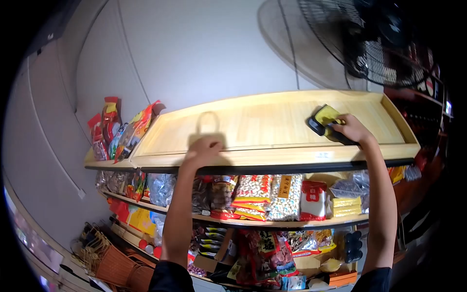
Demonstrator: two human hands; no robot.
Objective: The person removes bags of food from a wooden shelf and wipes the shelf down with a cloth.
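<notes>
My right hand [351, 128] is closed around a yellow and black item [325, 117], perhaps a packet or a brush, over the right part of the wooden top shelf [253, 121]. What it is exactly I cannot make out. My left hand [206, 150] hovers at the shelf's front edge, left of the middle, its fingers bent and blurred. Whether it holds anything cannot be seen. A shadow falls on the wood just behind it.
Bagged goods [129, 129] stand at the top shelf's left end. Lower shelves hold packed foods, among them a white-and-red bag [313, 199]. A black fan [369, 44] hangs at the upper right. Woven baskets [114, 263] stand at the lower left.
</notes>
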